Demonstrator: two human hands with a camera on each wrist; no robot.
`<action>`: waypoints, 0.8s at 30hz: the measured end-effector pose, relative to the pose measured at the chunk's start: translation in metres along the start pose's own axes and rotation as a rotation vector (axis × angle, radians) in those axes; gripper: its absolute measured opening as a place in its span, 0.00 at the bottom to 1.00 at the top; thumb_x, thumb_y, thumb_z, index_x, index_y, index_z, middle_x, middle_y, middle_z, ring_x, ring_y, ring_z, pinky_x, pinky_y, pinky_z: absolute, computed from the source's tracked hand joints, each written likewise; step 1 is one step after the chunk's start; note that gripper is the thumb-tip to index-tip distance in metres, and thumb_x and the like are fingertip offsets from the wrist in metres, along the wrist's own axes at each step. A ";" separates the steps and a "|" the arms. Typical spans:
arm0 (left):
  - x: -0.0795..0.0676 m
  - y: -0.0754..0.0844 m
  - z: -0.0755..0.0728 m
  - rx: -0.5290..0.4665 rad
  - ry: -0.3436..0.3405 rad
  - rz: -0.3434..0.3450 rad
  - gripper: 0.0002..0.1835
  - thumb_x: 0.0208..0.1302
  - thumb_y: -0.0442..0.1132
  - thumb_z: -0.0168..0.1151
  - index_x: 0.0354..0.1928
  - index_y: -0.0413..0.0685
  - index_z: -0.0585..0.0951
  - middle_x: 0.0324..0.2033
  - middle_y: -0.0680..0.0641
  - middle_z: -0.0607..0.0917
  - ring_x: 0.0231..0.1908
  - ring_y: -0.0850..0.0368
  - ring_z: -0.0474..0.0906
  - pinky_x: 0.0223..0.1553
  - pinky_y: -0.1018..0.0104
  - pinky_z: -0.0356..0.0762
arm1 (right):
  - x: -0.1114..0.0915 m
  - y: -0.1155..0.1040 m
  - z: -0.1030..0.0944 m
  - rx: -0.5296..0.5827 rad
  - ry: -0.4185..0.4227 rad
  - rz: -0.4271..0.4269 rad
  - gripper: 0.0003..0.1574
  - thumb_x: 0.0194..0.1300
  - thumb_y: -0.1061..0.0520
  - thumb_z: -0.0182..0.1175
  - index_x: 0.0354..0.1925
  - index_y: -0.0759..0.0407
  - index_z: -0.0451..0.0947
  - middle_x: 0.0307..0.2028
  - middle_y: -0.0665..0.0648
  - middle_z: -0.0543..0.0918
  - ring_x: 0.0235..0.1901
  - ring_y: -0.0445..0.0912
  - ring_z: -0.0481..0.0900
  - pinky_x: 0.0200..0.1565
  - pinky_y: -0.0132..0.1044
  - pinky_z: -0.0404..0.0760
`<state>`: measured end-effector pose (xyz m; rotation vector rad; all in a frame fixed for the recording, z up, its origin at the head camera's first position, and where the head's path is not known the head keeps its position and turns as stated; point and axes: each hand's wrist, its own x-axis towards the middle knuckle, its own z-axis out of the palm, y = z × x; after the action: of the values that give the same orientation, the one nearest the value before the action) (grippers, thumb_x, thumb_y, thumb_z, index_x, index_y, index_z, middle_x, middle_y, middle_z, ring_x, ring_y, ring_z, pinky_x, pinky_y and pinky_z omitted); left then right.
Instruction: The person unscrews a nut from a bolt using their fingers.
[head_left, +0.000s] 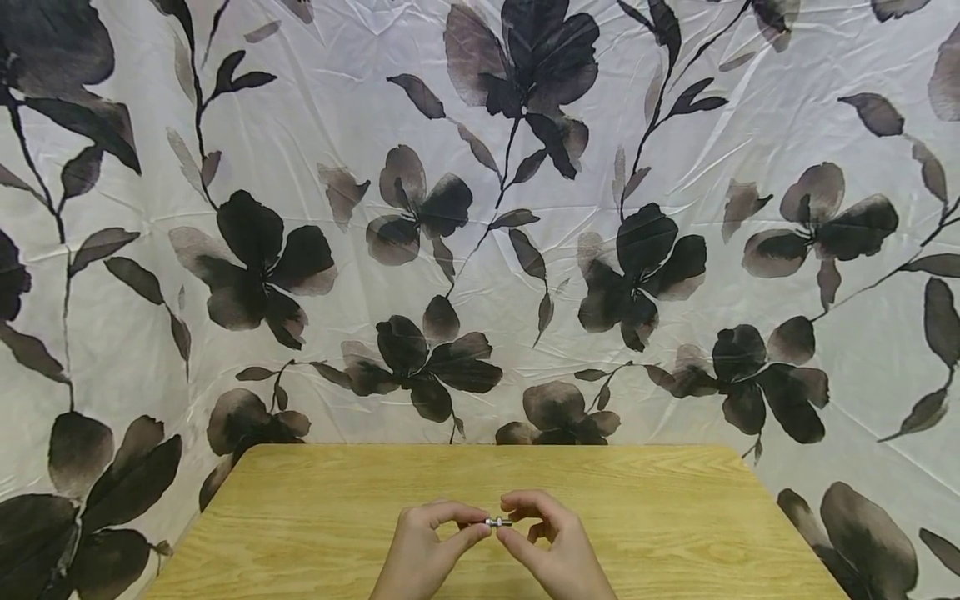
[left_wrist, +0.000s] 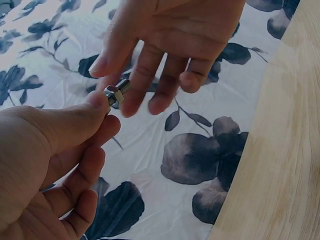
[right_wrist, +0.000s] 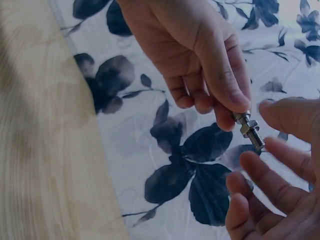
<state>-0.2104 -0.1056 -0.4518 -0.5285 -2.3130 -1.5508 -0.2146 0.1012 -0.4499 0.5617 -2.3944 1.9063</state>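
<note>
Between thumb and index finger, my left hand (head_left: 427,540) pinches one end of a small silvery metal bolt (right_wrist: 256,139). A hex nut (right_wrist: 249,128) sits partway along its thread, and bare thread sticks out beyond the nut. The bolt's other end is hidden by the left fingertips. My right hand (head_left: 555,535) is at the bolt's free end, with thumb and fingers spread apart. In the right wrist view its index fingertip lies close to the thread's tip; whether it touches I cannot tell.
Both hands are above a wooden table (head_left: 315,500), near its front side. Behind the table and at its sides hangs a white cloth (head_left: 540,333) printed with dark flowers.
</note>
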 end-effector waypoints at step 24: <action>-0.002 -0.001 0.001 0.040 -0.002 0.038 0.07 0.61 0.46 0.75 0.38 0.53 0.92 0.31 0.60 0.90 0.32 0.69 0.82 0.38 0.69 0.81 | 0.006 0.005 -0.005 0.012 -0.123 0.082 0.17 0.76 0.48 0.61 0.48 0.59 0.87 0.46 0.59 0.89 0.42 0.38 0.84 0.40 0.32 0.82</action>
<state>-0.2095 -0.1053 -0.4537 -0.5613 -2.3166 -1.4839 -0.2225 0.1056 -0.4522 0.6072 -2.5198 1.9747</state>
